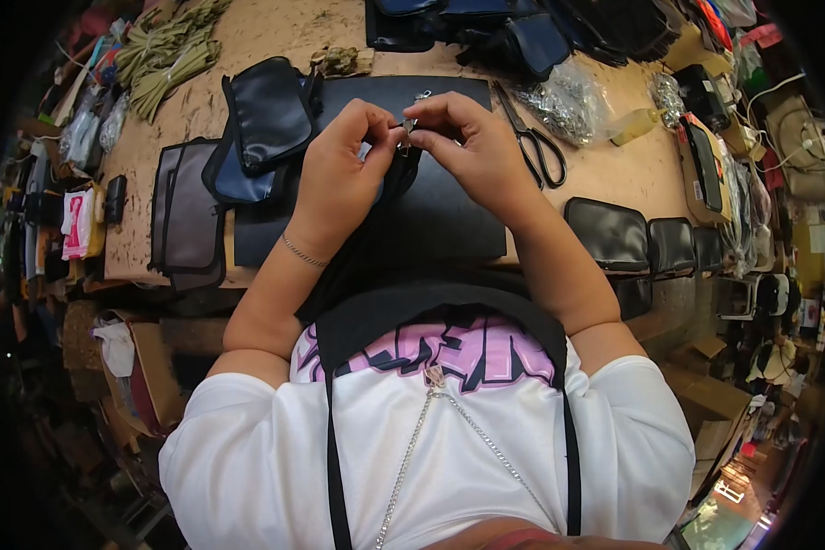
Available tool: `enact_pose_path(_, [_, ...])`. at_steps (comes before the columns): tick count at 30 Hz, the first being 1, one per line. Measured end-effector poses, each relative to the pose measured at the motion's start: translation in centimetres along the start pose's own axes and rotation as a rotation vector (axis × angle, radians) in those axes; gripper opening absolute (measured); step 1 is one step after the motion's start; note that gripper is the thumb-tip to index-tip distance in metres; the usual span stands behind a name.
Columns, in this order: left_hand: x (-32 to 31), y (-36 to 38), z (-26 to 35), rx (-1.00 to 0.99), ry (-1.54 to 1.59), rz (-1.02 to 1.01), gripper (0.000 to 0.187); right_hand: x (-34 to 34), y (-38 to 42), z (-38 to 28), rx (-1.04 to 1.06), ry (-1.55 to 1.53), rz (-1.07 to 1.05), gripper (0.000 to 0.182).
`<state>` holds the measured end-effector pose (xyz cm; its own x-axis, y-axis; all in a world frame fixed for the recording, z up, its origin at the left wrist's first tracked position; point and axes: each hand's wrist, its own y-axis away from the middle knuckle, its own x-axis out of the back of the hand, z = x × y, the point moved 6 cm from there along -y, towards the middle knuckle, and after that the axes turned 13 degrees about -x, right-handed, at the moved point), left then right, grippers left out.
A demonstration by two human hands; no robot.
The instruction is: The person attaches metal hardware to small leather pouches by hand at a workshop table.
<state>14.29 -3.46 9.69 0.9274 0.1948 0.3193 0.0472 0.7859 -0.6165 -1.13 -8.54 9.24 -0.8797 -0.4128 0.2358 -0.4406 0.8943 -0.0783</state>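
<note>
Above a black mat point(458, 229), my left hand point(344, 160) and my right hand point(472, 151) meet with pinched fingertips. Between them is a small metal buckle point(408, 125) at the end of a black strap point(397, 181), which runs down toward my lap. My left fingers grip the strap end beside the buckle; my right thumb and index finger close on the buckle from the other side. Its exact shape is partly covered by the fingers. Just beyond my fingertips shows a small silver hook point(423, 94).
Black pouches point(270, 110) are stacked left of the mat, beside dark flat panels point(191, 215). Scissors point(536, 147) and a bag of metal fittings point(568, 101) lie to the right. More black cases point(607, 234) line the right front edge. Dark blue pouches point(536, 44) are piled at the back.
</note>
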Motion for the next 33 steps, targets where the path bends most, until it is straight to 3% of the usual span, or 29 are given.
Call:
enact_pose_path(8, [-0.3, 0.1, -0.3, -0.04, 0.096, 0.087, 0.019, 0.1, 0.2, -0.1, -0.001, -0.005, 0.027, 0.018])
enact_pose_path(17, [-0.1, 0.3, -1.0, 0.02, 0.099, 0.076, 0.013, -0.1, 0.5, -0.5, 0.007, 0.039, 0.076, 0.013])
enact_pose_path(20, [-0.3, -0.1, -0.2, 0.042, 0.127, 0.08, 0.011, -0.2, 0.3, -0.1, 0.04, 0.014, 0.038, 0.02])
enact_pose_path(23, [-0.4, 0.1, -1.3, 0.184, 0.212, -0.057, 0.022, 0.0, 0.3, 0.4, 0.057, -0.009, 0.069, 0.029])
enact_pose_path(26, [-0.1, 0.1, -1.4, 0.222, 0.287, 0.02, 0.022, -0.4, 0.1, 1.5, -0.148, -0.087, 0.018, 0.036])
enact_pose_path(29, [0.2, 0.4, -1.8, 0.235, 0.351, 0.122, 0.021, -1.5, -0.2, 2.9, -0.275, -0.388, -0.175, 0.04])
enact_pose_path(33, [1.0, 0.2, -2.6, 0.214, 0.509, 0.343, 0.022, -2.6, 0.3, 4.4, -0.441, -0.783, -0.175, 0.032])
